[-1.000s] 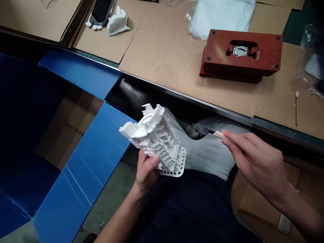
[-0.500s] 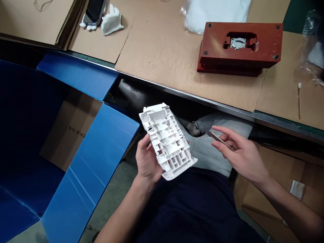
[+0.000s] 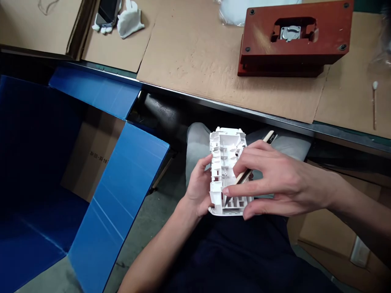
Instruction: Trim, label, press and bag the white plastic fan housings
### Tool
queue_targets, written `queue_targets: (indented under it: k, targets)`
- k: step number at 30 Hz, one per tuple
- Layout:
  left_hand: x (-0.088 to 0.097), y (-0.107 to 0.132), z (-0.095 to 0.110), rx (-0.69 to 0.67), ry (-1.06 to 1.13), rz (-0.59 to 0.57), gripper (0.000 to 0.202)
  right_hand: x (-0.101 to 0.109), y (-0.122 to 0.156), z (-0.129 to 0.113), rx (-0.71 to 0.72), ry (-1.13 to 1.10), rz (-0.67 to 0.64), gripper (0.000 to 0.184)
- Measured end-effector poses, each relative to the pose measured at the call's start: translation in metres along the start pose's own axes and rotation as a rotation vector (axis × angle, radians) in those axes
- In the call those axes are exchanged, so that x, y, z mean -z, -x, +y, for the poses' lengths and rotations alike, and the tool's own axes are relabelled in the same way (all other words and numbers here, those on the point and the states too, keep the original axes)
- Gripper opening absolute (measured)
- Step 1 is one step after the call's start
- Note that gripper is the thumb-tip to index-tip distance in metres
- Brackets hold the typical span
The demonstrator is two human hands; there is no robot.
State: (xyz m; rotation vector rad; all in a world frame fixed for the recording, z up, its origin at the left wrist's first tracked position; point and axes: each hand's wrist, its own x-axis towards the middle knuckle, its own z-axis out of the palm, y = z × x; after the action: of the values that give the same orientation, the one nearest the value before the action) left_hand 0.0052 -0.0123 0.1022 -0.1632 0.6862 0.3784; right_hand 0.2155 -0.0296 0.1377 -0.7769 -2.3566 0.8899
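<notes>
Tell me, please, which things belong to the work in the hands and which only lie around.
In use: white plastic part, left hand, wooden-handled tool, right hand.

Lying about: red block, cotton swab, white glove, phone, blue box.

White injection-molded plastic housing, ribbed cavities upward, cradled lengthwise in the left hand

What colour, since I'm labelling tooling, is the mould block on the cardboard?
The mould block is brick red; it shows best in the head view.

Red mold block, blue-lined bin, cotton swab
</notes>
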Motion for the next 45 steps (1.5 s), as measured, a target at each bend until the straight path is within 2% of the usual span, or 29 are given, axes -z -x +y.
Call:
queue_targets:
  k: [2,6,24,30,32,34,37,39,42,45]
  targets:
    - [-0.001,0.000,-0.001,0.006,0.013,0.012,0.049,0.000,-0.003,0.002,0.026,-0.042,-0.035,0.038]
    - [-0.002,0.000,-0.002,0.028,0.027,-0.001,0.048,-0.006,-0.004,0.004,0.032,-0.111,-0.017,0.043]
    - [0.001,-0.002,0.000,0.078,0.010,0.029,0.051,-0.017,0.002,0.010,0.044,-0.056,0.090,0.032]
    - [0.004,-0.002,0.001,0.034,-0.027,0.039,0.053,-0.017,0.005,0.011,0.007,-0.130,0.139,0.032]
    - [0.007,-0.001,0.002,-0.017,-0.027,0.029,0.057,-0.018,0.008,0.013,-0.069,-0.140,0.229,0.025]
    - [0.010,0.000,0.004,-0.089,-0.025,0.015,0.059,-0.020,0.010,0.015,-0.209,-0.107,0.359,0.023]
    - [0.013,0.003,0.009,-0.180,-0.063,0.011,0.057,-0.028,0.013,0.015,-0.462,-0.088,0.565,0.033]
    - [0.012,0.004,0.012,-0.219,-0.120,0.047,0.063,-0.037,0.013,0.015,-0.610,-0.128,0.695,0.036]
    - [0.008,0.004,0.018,-0.365,-0.184,0.216,0.064,-0.057,0.014,0.017,-0.778,-0.237,0.884,0.028]
    - [0.003,0.001,0.022,-0.502,-0.173,0.423,0.043,-0.077,0.015,0.017,-0.896,-0.343,1.014,0.028]
